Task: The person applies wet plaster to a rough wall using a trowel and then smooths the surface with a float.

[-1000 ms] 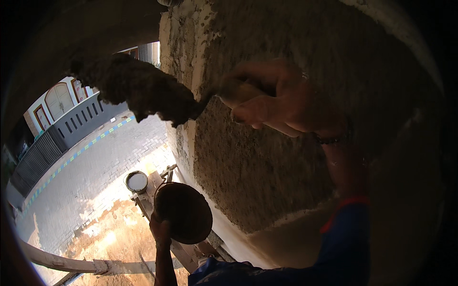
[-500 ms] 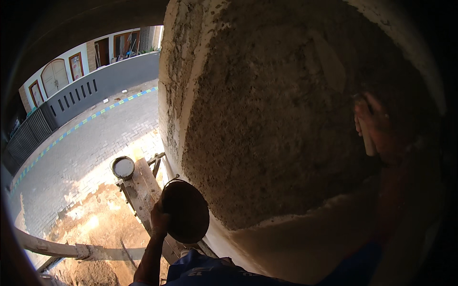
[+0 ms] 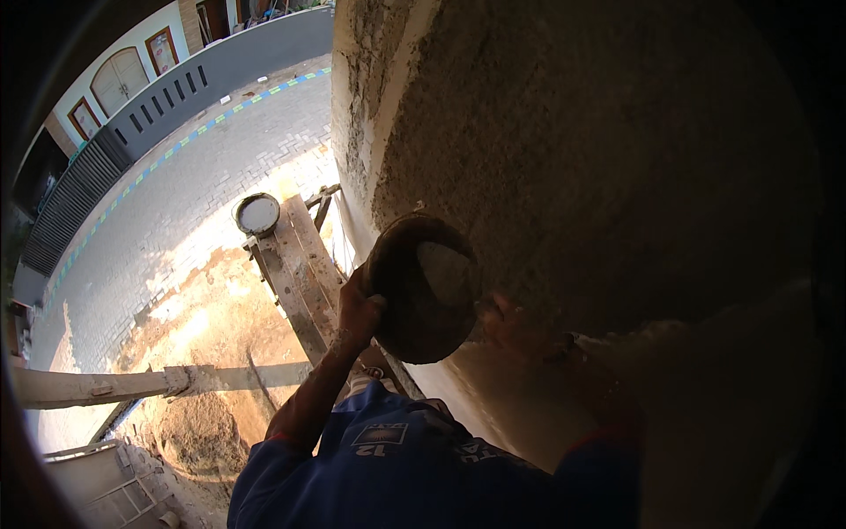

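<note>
My left hand [image 3: 357, 310] grips the left rim of a dark round bucket [image 3: 414, 335], which is tilted so its opening faces me. A pale patch [image 3: 445, 271] shows inside; whether it is mortar or the trowel's blade I cannot tell. At the bucket's right rim, in deep shadow, my right hand [image 3: 509, 324] is closed round the trowel, whose handle is mostly hidden. Beyond the bucket rises a wall with rough, dark wet plaster [image 3: 493, 159] and a smoother lower band [image 3: 546, 397].
A narrow plank platform [image 3: 304, 264] runs beneath me, with a second bucket [image 3: 259, 214] of grey content at its far end. A wooden pole [image 3: 97, 386] crosses at left above sandy ground [image 3: 238, 317]. Farther off lie a paved street [image 3: 211, 167] and a grey boundary wall [image 3: 229, 66].
My right hand has come down and left from high on the wall to the bucket's rim. The bucket in my left hand appears higher and farther right; the view has tilted downward.
</note>
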### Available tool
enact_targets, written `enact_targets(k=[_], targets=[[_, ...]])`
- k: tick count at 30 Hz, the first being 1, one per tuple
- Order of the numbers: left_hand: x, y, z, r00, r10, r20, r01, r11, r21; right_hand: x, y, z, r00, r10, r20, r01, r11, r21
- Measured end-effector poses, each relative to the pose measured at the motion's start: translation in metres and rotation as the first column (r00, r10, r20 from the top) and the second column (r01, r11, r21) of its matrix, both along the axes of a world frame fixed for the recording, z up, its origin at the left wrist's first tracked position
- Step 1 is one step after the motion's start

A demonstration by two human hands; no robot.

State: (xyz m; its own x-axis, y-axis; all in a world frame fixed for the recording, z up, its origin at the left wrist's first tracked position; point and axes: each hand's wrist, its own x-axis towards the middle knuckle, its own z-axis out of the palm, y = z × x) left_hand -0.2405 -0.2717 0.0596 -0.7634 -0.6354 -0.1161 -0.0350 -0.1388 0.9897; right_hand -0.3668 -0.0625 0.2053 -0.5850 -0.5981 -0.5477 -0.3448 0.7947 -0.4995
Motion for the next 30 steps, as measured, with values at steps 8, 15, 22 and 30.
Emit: enact_targets(k=[8,15,22,30], targets=[[-0.004,-0.019,0.031,0.987,-0.157,-0.019,0.151,0.972,-0.181,-0.029,0.004,-0.128,0.420,0.486,-0.766,-0.632,0.762,0.137],[-0.015,-0.037,0.044,0.968,-0.248,-0.038,0.224,0.924,-0.310,-0.046,-0.018,-0.141,0.984,0.146,0.098,-0.122,0.969,-0.215],[-0.004,-0.048,0.049,0.953,-0.288,0.093,0.303,0.921,-0.246,-0.019,0.021,-0.115,-0.517,0.064,0.854,0.678,0.639,0.363],[-0.016,-0.033,0.037,0.980,-0.192,0.045,0.195,0.913,-0.359,-0.018,0.020,-0.104,0.359,0.253,0.899,0.555,0.717,-0.423]])
